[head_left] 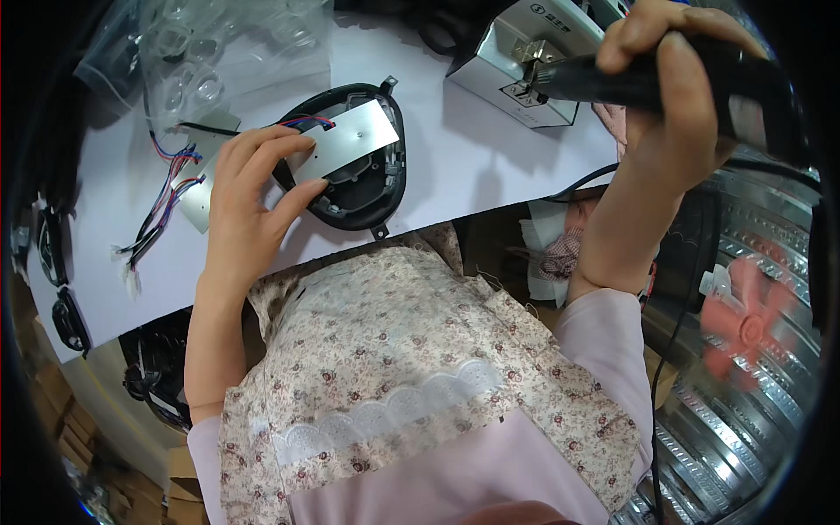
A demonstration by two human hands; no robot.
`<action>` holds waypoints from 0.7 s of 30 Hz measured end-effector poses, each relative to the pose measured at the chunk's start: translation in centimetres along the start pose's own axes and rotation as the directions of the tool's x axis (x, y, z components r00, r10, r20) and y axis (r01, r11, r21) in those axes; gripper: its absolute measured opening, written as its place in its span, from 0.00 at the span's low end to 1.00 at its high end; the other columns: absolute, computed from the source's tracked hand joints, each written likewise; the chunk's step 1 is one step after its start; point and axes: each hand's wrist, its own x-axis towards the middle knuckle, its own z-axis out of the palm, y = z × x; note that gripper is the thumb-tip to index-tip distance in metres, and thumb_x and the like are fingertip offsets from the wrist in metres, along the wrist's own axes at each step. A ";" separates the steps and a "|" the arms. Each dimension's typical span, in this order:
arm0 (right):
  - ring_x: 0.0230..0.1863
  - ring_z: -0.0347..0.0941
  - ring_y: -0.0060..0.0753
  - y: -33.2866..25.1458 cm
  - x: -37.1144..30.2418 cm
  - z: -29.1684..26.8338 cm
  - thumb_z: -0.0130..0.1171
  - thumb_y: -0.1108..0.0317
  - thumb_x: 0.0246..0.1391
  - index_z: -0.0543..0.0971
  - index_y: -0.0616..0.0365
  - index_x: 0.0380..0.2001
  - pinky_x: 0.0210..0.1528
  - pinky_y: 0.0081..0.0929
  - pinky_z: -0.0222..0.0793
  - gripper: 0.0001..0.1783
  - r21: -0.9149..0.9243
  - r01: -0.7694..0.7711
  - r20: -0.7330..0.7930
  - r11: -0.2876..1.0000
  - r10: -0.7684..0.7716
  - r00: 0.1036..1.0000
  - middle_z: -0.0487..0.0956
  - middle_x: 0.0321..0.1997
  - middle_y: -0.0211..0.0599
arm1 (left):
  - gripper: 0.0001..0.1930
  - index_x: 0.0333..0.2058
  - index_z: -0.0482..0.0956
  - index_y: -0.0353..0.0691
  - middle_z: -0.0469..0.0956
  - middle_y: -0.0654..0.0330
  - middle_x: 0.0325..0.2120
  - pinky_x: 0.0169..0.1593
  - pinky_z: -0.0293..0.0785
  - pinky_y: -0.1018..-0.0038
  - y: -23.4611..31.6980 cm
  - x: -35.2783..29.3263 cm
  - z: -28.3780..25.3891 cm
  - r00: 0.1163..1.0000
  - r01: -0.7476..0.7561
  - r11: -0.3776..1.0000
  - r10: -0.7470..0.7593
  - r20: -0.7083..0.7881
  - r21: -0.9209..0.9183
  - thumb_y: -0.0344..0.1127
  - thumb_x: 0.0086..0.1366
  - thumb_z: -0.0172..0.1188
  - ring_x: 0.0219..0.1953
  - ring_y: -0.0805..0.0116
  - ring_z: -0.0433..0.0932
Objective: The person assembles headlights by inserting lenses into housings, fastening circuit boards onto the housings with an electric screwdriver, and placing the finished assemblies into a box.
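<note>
My left hand [249,197] has its thumb and fingers closed on one end of a flat silver metal plate [363,136]. The plate lies tilted across a black oval housing [389,192], and red and blue wires run from its upper edge. My right hand [678,96] is wrapped round a black power screwdriver [582,80], held level above the table's right side. Its tip points left, at the metal fitting [535,63] on the front of a small white-and-dark box [499,66]; whether they touch I cannot tell.
Another silver plate [197,206] with wires [157,206] lies left of my left hand. Behind it is a clear bag [241,52] of transparent parts. Black framed parts [68,319] lie at the table's left edge. A black cable [586,179] crosses the right edge, near a pink fan [751,328].
</note>
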 end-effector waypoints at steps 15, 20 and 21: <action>0.36 0.66 0.33 1.9 1.6 5.1 0.53 0.62 0.58 0.78 0.64 0.39 0.46 0.36 0.60 0.15 0.821 -0.455 0.242 0.345 0.511 0.825 0.74 0.39 0.44 | 0.30 0.52 0.80 0.38 0.75 0.55 0.53 0.59 0.71 0.61 -1.8 -1.2 0.7 0.995 0.033 0.999 -0.036 -0.092 -0.032 0.42 0.52 0.77 0.56 0.53 0.74; 0.25 0.77 0.31 -1.2 2.9 12.0 0.53 0.64 0.67 0.72 0.57 0.51 0.31 0.25 0.77 0.14 0.743 -0.406 0.072 0.532 0.540 0.839 0.79 0.32 0.41 | 0.27 0.51 0.80 0.39 0.75 0.55 0.52 0.59 0.71 0.62 -1.7 -1.2 0.8 0.993 0.040 0.999 -0.042 -0.110 -0.026 0.40 0.53 0.76 0.56 0.52 0.74; 0.24 0.77 0.31 -1.3 3.0 12.1 0.54 0.64 0.66 0.72 0.57 0.50 0.30 0.25 0.76 0.13 0.737 -0.422 0.074 0.528 0.558 0.827 0.79 0.32 0.41 | 0.27 0.51 0.80 0.39 0.75 0.55 0.52 0.59 0.71 0.62 -1.7 -1.2 0.8 0.993 0.040 0.999 -0.043 -0.109 -0.029 0.40 0.53 0.76 0.56 0.52 0.74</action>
